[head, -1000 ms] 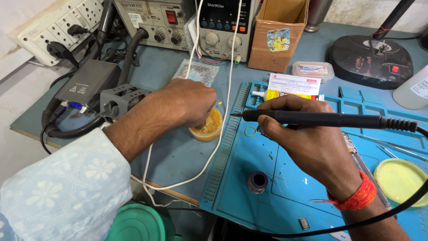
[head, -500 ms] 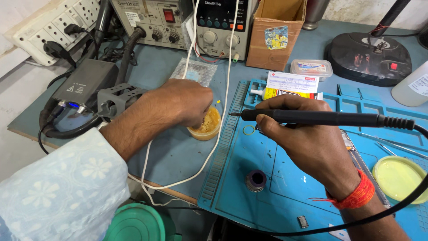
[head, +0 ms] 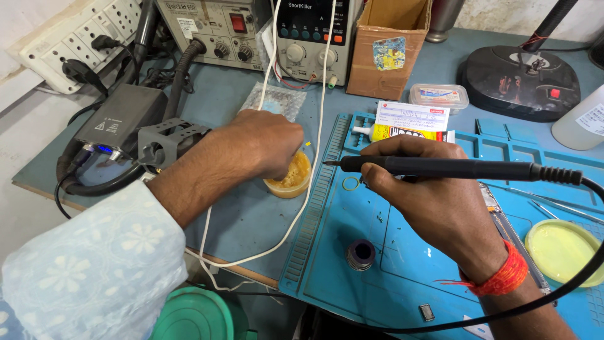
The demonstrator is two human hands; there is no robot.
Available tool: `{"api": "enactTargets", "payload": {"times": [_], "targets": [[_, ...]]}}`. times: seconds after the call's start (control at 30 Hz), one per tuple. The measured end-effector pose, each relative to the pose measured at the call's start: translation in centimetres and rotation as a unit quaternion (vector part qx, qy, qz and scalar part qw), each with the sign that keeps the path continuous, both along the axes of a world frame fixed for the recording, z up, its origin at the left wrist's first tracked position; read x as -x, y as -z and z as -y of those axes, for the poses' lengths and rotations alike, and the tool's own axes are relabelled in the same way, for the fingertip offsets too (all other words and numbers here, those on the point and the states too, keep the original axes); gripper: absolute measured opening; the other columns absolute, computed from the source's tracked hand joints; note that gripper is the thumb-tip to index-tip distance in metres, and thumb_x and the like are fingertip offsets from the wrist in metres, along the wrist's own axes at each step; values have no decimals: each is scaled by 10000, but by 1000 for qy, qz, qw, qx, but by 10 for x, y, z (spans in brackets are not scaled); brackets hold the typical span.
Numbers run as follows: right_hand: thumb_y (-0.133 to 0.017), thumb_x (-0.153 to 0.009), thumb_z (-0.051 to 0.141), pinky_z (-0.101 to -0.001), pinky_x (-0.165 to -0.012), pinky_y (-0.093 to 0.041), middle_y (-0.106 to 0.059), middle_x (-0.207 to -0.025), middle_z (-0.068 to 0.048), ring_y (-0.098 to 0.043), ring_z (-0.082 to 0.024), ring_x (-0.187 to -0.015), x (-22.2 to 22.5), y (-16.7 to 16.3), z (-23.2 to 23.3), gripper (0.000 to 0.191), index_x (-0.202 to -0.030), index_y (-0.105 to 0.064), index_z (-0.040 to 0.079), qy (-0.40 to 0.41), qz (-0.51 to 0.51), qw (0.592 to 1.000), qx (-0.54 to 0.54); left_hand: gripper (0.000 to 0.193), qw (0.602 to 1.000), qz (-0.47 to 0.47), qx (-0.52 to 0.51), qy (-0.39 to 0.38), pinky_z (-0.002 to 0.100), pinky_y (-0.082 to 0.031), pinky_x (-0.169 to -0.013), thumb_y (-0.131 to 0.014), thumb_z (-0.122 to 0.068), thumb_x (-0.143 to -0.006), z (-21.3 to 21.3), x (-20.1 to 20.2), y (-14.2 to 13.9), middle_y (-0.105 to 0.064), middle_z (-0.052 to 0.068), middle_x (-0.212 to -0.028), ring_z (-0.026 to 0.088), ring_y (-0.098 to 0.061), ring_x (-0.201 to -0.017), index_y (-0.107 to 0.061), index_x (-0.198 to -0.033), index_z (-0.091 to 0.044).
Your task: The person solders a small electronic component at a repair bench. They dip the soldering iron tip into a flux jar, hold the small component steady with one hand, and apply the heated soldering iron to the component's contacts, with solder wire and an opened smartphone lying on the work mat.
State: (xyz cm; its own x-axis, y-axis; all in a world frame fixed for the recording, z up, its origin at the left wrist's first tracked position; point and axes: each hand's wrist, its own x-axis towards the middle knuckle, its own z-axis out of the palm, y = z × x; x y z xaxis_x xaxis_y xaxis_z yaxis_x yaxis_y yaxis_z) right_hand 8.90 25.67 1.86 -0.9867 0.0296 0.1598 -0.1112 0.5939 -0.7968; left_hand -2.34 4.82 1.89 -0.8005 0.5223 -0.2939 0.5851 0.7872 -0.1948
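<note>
Holding a black soldering iron (head: 453,168) like a pen, the right hand (head: 434,201) has its fingers pressed tight around the handle, and the thin metal tip points left, just past the edge of the blue work mat (head: 402,264). The left hand (head: 264,141) rests over a small round tin of yellow paste (head: 292,178); its fingers curl down onto the far rim, but I cannot tell if they pinch the tin or only steady it, since the hand hides them. The tin sits on the grey-blue table (head: 251,220), just left of the mat and close to the iron's tip. Since a second ago almost nothing has moved: the tip has stayed level with the tin and near it, not touching the paste, so the dip into the paste looks not done yet. A white cable (head: 314,126) runs down past the tin. Farther out are a small spool of solder wire (head: 361,254) on the mat, a yellow-green lid (head: 562,250), a cardboard box (head: 384,50) and a green tub (head: 195,315) below the table edge.
</note>
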Motion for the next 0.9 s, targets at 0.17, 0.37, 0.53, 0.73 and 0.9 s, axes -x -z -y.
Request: {"api": "enactTargets", "payload": {"times": [0.17, 0.37, 0.53, 0.73, 0.9], "targets": [[-754, -817, 177, -266, -599, -559, -801, -736, -48, -690, -85, -665, -1, 0, -3, 238, -1026, -810, 75, 8, 12, 1000, -2, 170, 1000, -3, -4, -4, 480, -582, -805, -743, -134, -758, 1, 0, -2, -760, 157, -972, 348, -733, -934, -776, -913, -71], [-734, -848, 121, -232, -617, -575, -815, -799, -32, -715, -52, -714, -14, -13, -7, 229, -1062, -773, 51, -24, -41, 997, 67, 181, 993, 4, -109, -38, 475, -561, -747, -768, -220, -729, 22, -11, -24, -768, 129, -872, 336, -730, -848, -793, -878, -120], [-790, -882, 117, -284, -525, -514, -732, -779, -99, -649, -128, -629, -45, -19, -24, 234, -1105, -825, 56, 68, -63, 995, -23, 222, 943, 17, -332, -21, 426, -482, -566, -781, -284, -766, 43, -45, -45, -692, 106, -661, 260, -639, -604, -820, -894, -108], [-780, -901, 178, -286, -640, -601, -731, -841, -92, -742, -136, -705, -94, 9, -60, 314, -1187, -776, 47, 118, -85, 989, 10, 171, 852, 47, -518, -59, 331, -399, -454, -828, -246, -850, 23, -123, -26, -521, 74, -534, 161, -457, -481, -859, -980, -138], [-729, -932, 181, -346, -649, -616, -683, -880, -162, -721, -202, -701, -130, 57, -104, 385, -1253, -661, -20, 74, -148, 978, 130, 103, 813, 13, -580, 47, 276, -486, -483, -772, -235, -898, 2, -154, -19, -737, -10, -754, 109, -609, -529, -782, -917, -134]]}}
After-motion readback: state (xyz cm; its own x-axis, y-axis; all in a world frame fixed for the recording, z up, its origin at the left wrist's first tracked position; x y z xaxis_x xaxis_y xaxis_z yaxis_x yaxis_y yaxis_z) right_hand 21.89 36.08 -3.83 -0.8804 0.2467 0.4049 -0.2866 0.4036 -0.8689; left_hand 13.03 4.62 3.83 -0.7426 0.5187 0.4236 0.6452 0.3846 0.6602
